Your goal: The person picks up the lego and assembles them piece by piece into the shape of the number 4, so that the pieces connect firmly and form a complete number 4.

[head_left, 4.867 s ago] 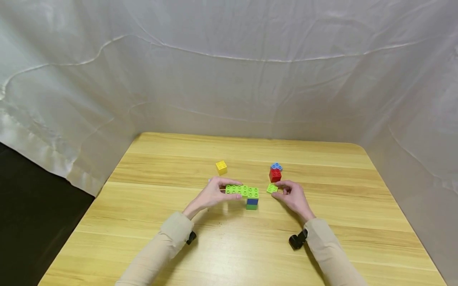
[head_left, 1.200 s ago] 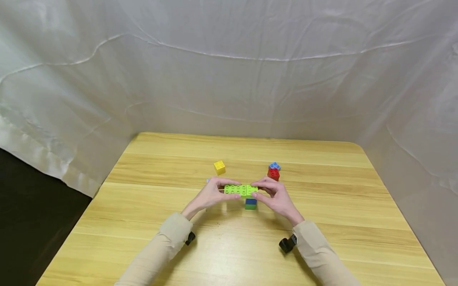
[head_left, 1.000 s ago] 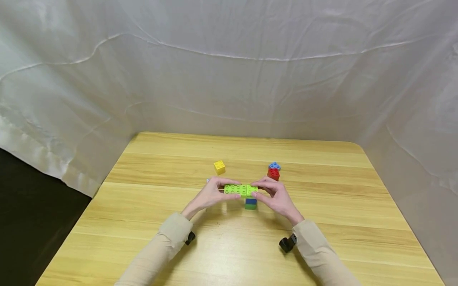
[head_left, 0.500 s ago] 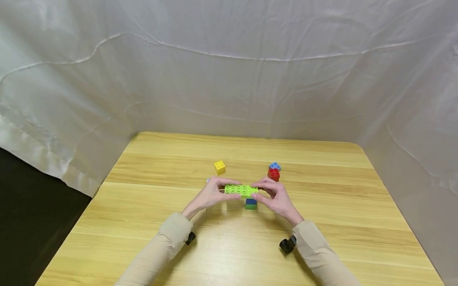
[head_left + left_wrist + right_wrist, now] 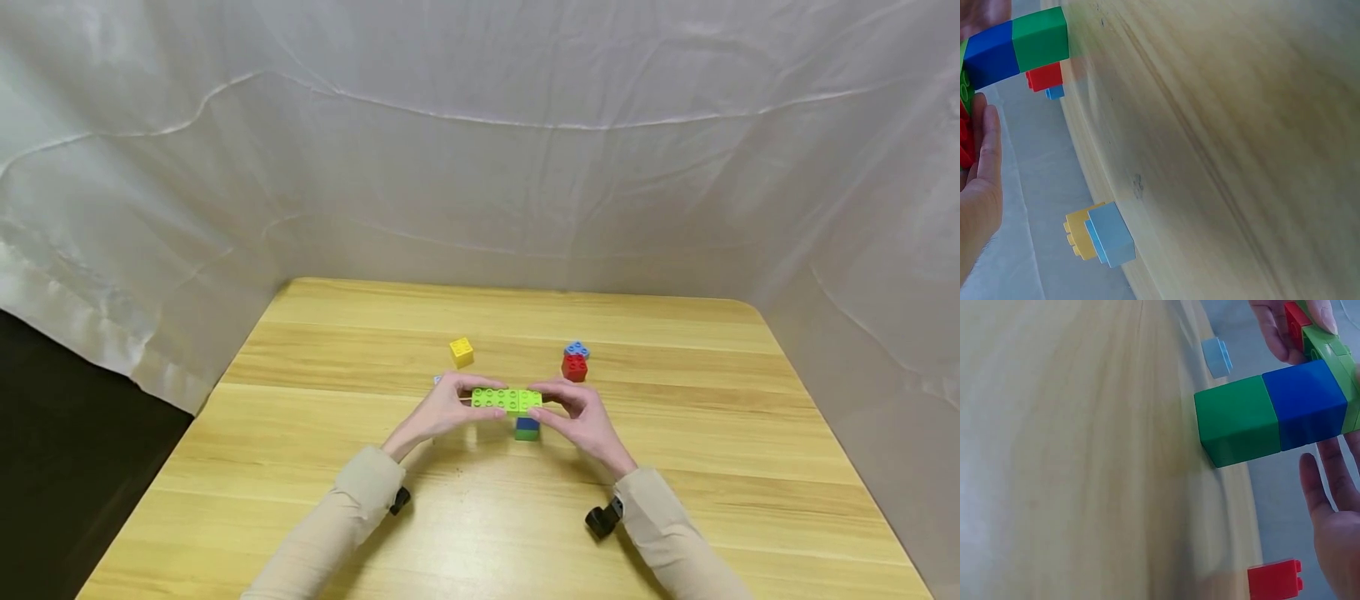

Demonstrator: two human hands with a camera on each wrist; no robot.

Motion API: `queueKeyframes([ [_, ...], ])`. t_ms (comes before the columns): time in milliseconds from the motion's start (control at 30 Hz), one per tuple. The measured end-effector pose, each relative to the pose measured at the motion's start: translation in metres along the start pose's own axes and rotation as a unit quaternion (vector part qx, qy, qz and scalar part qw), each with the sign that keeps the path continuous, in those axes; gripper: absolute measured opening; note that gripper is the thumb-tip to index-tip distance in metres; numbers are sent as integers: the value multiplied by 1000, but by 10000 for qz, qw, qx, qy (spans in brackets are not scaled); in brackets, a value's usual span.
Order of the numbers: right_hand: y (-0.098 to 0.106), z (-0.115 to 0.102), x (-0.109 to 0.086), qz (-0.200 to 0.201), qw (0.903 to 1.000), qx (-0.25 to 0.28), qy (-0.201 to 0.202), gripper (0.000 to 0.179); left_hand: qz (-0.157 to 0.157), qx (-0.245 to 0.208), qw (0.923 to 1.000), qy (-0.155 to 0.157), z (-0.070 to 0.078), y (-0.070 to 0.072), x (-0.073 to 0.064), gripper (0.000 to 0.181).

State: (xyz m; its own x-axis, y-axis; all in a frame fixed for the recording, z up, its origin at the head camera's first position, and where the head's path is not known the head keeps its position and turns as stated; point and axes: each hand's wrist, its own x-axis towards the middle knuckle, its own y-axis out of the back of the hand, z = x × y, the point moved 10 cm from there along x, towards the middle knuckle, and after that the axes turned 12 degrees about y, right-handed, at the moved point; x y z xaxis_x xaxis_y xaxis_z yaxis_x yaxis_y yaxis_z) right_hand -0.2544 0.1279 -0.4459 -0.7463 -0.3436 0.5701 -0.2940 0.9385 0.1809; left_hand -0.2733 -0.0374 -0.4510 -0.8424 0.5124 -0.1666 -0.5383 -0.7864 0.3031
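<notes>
At mid-table stands a toy-brick build: a green brick [image 5: 1238, 422] at the bottom, a blue brick [image 5: 1307, 403] above it, and lime-green pieces on top reaching out to the left. My left hand [image 5: 442, 408] grips the long lime-green brick [image 5: 491, 397] by its two sides. A red brick [image 5: 965, 142] shows under that overhanging part in the left wrist view. My right hand [image 5: 581, 417] pinches the small square lime-green brick [image 5: 528, 400] at the right end, over the blue one. It sits flush beside the long brick; its underside is hidden.
A yellow brick [image 5: 461, 352] lies behind my left hand, with a light blue brick [image 5: 1112, 234] near it, mostly hidden in the head view. Behind my right hand are a red brick [image 5: 574, 367] and a blue brick [image 5: 577, 349] on the wooden table [image 5: 480, 533].
Since the oldest frame, my right hand has brought the small lime-green brick left from beside the red brick onto the build. Over the last second both hands have stayed almost still.
</notes>
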Motion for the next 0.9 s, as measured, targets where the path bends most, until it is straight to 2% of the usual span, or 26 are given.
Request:
queueKeyframes([
  [167,5,5,-5,289,9990,15,-339,35,0,-27,10000,-28,0,0,0,41],
  [333,7,7,-7,369,9980,-7,-509,36,17,-21,10000,-14,0,0,0,42],
  [900,7,7,-9,404,9977,58,-546,36,-40,-209,9997,-117,-3,0,0,45],
])
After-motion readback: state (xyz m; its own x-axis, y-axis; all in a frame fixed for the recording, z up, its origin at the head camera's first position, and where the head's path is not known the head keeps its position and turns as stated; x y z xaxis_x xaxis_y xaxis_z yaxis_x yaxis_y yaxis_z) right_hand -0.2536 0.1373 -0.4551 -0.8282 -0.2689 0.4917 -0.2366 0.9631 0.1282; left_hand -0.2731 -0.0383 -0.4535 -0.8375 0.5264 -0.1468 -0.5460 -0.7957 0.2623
